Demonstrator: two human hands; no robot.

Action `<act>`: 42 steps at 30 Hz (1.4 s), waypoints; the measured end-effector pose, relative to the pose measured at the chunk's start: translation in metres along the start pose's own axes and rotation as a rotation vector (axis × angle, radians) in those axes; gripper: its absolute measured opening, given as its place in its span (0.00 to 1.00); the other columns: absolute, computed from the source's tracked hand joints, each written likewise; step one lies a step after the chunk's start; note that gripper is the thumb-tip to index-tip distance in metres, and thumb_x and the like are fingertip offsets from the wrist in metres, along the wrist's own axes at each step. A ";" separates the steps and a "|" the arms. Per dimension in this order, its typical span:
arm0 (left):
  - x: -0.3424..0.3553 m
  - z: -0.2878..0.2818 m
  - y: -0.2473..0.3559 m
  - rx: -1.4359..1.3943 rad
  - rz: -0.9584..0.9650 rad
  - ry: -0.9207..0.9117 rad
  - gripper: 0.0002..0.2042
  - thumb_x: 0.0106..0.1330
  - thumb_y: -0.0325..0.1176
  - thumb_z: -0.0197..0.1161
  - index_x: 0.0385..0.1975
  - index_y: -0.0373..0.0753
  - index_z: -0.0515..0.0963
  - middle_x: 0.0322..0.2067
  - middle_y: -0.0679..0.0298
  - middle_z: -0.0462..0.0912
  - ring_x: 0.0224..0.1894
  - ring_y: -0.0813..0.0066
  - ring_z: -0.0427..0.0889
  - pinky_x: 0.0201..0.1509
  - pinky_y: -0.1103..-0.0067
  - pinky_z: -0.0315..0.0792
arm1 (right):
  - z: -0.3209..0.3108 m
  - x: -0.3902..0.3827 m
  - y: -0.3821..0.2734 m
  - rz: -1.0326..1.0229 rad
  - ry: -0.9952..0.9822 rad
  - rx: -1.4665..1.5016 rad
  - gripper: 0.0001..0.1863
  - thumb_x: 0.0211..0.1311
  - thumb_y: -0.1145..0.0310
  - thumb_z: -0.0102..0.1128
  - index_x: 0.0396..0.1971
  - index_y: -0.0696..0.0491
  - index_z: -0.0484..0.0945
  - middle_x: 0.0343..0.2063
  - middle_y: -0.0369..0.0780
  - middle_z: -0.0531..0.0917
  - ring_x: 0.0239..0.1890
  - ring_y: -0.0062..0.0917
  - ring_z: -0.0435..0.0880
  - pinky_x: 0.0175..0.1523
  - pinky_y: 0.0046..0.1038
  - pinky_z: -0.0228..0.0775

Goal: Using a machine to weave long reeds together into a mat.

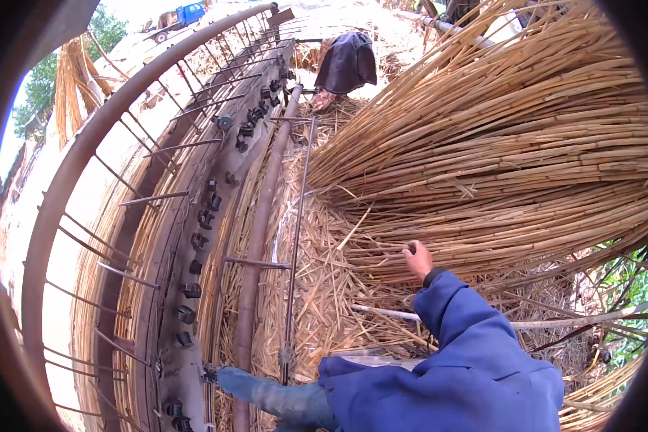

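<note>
Curling right grip (419, 262) at near edge of reed bundle (497, 151); can't tell if clasping stalks, nor left grip's state. Finding bundle's left end by loose straw (320, 273), then brown pipe (254, 270), black clips (192, 290) farther left.

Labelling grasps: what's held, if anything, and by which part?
Can't tell. The right hand, partly curled, is at the near edge of the reeds, but no clear grip shows; the left hand isn't visible.
</note>
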State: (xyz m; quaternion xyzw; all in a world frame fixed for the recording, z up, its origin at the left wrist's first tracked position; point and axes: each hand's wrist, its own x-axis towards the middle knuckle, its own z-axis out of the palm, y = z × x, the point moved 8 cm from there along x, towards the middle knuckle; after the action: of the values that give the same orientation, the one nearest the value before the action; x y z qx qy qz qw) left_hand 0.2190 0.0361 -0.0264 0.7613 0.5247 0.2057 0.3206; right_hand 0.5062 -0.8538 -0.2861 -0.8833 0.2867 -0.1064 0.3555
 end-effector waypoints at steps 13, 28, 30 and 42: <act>-0.038 0.005 0.003 -0.183 -0.088 -0.199 0.29 0.67 0.48 0.25 0.63 0.36 0.51 0.61 0.61 0.59 0.67 0.67 0.46 0.69 0.65 0.32 | -0.358 0.071 0.080 0.061 0.716 0.740 0.11 0.60 0.67 0.50 0.39 0.57 0.71 0.29 0.36 0.77 0.25 0.19 0.76 0.19 0.17 0.63; 0.045 0.019 -0.061 -0.866 -0.025 -0.101 0.11 0.61 0.44 0.59 0.32 0.44 0.71 0.14 0.77 0.60 0.15 0.91 0.57 0.19 0.89 0.54 | -0.071 -0.204 0.160 0.902 -0.509 0.509 0.11 0.62 0.63 0.46 0.36 0.53 0.72 0.31 0.38 0.79 0.31 0.26 0.79 0.31 0.28 0.71; 0.041 0.022 -0.057 -0.918 -0.002 -0.176 0.10 0.61 0.43 0.58 0.31 0.44 0.71 0.15 0.77 0.61 0.15 0.90 0.58 0.20 0.89 0.55 | -0.056 -0.181 0.139 0.792 -0.454 0.509 0.10 0.61 0.64 0.46 0.36 0.53 0.72 0.30 0.38 0.78 0.27 0.24 0.78 0.28 0.28 0.70; 0.006 0.019 -0.025 -0.900 -0.086 -0.078 0.09 0.61 0.42 0.58 0.29 0.45 0.71 0.14 0.78 0.63 0.12 0.90 0.57 0.16 0.90 0.57 | 0.151 -0.042 -0.093 0.255 -0.599 0.499 0.11 0.61 0.66 0.47 0.36 0.57 0.72 0.27 0.39 0.78 0.22 0.20 0.77 0.23 0.21 0.66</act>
State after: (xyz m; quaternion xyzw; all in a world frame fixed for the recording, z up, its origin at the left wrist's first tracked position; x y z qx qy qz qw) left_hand 0.2167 0.0423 -0.0581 0.5308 0.4018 0.3710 0.6475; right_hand 0.5713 -0.6894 -0.3311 -0.7194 0.2429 0.1343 0.6368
